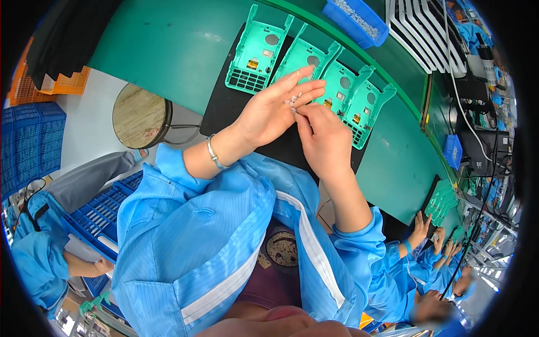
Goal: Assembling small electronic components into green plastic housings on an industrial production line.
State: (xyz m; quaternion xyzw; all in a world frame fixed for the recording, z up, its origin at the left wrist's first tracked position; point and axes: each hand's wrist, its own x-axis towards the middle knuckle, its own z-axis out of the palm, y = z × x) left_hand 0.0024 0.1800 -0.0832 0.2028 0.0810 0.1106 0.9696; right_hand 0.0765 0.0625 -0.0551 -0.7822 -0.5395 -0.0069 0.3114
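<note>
Throughout the view, lettering is too small to be read. Blue plastic crates (19, 146) are stacked at left, followed by a round, tan-topped stool (139, 115) and a green desk (157, 62). Four mint-green plastic housings (257, 42) are lined up on a black mat (223, 109). Nearer, tiny whitish pieces (293, 101) are carried on the flat, opened left hand (268, 115), touched by fingertips of the right hand (328, 137); whether one is pinched cannot be told.

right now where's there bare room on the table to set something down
The green table looks bare left of the black mat, and right of it, before the co-worker's green part. Crowded: the mat, with four housings and the left hand and right hand above; beyond, the blue bin.
</note>
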